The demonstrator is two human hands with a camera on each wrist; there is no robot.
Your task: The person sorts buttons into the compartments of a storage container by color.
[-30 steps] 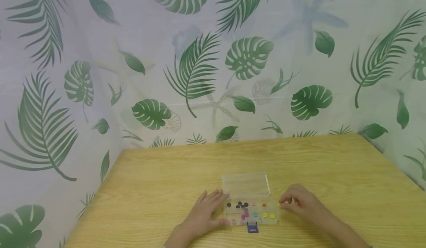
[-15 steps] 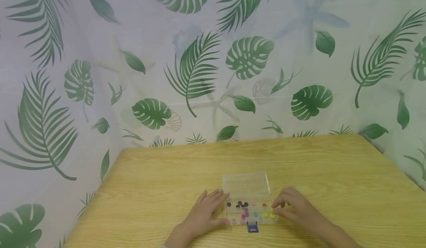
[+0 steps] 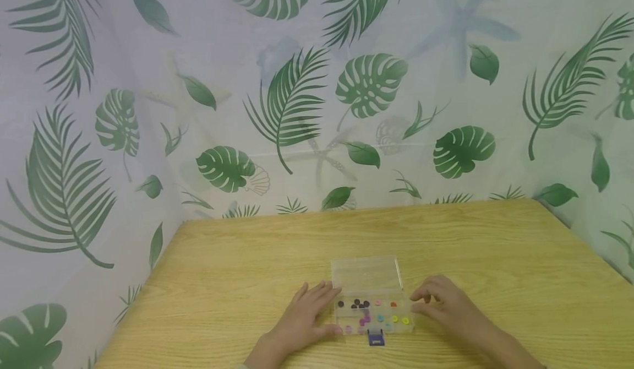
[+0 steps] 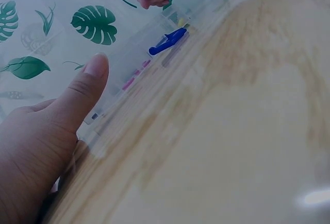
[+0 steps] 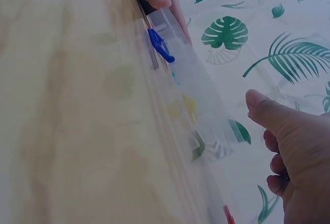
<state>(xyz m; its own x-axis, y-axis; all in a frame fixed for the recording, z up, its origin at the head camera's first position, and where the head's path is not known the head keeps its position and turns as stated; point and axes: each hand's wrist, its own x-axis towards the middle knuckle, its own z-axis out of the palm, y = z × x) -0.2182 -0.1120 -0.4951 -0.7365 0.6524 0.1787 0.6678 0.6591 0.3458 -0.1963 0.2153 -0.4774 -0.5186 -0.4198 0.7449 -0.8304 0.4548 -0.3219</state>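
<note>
A clear compartment box [image 3: 350,320] with its lid [image 3: 365,274] raised at the back holds small round button-like pieces. Dark pieces [image 3: 360,305] sit at the back left, with purple pieces [image 3: 365,319] in front and yellow pieces [image 3: 400,320] at the right; a red piece [image 3: 393,304] lies behind. My left hand [image 3: 309,314] rests along the box's left side, fingers straight. At the right edge, my right hand [image 3: 443,305] has thumb and forefinger slightly apart, with nothing seen between them; its other fingers are bent. Blurred red shows near this hand in the left wrist view.
A blue-purple clasp [image 3: 376,337] juts from the box's front edge. The wood-grain table [image 3: 257,259] spreads around it, backed by a white leaf-print sheet [image 3: 307,110]. In the right wrist view a red sliver [image 5: 228,214] shows beyond the box's end.
My right hand moved left over the box's right compartments with a yellow piece at its fingertips, then drew back right. The yellow piece no longer shows there. My left hand stayed still.
</note>
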